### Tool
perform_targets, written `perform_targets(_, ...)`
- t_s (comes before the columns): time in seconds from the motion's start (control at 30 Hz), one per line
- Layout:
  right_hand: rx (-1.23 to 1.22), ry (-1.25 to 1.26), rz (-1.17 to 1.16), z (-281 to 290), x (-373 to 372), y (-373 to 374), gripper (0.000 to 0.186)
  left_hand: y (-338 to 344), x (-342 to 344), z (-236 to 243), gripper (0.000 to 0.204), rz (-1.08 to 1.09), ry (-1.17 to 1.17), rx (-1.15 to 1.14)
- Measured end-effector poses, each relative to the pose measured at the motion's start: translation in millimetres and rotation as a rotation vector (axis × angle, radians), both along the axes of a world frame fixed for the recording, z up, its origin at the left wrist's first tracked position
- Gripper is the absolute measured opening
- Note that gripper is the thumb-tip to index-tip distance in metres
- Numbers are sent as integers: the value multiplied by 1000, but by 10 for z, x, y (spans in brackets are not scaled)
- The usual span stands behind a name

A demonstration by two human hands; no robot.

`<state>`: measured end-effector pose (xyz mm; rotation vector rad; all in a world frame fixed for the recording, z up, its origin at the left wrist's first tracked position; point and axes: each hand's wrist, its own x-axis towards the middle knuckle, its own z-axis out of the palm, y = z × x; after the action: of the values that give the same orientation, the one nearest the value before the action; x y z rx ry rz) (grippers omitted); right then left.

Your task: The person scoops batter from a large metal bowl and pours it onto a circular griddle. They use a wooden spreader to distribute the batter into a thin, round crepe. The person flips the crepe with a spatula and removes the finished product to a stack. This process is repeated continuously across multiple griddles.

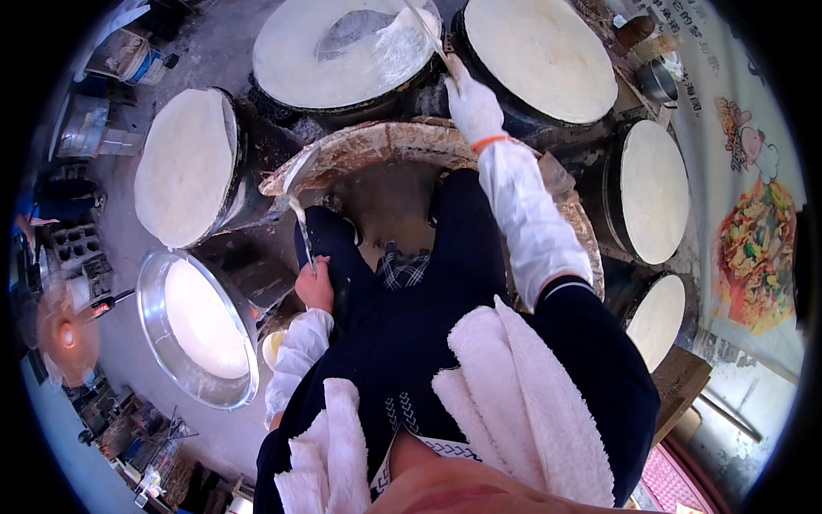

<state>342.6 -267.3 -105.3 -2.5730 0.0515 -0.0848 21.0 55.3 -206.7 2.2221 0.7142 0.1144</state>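
Fingers of the gloved right hand (473,107) close around a thin stick (431,38) lifting a half-peeled crepe (390,43) off the top griddle (347,56); the bare left hand (315,287) grips a dripping ladle (300,224). The sheet looks thin: a hasty pull could tear it.

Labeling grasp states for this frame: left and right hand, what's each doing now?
Left hand: bare, closed on a thin scraper blade.
Right hand: white-gloved, closed on a thin stick over the griddle.

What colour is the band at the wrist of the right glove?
Orange: a thin band where the white right glove meets the white sleeve, shown in the head view.
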Motion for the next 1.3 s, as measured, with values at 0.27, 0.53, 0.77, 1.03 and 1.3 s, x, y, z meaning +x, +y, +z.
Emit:
perform_targets(0.27,158,-219,8,-255,1063,9,35,-42,99,120,26,13,34,-76)
perform_targets(0.53,101,68,131,221,-28,502,44,42,51,73,25,2,10,-57)
perform_targets(0.77,29,88,-76,-73,-319,2,53,101,-7,23,27,8,-5,-121)
perform_targets(1.03,-10,148,-21,182,-48,1062,47,136,8,107,26,-13,-18,-157)
perform_targets(1.3,-15,-10,-86,-32,341,453,42,275,-72,1119,29,23,-4,-585)
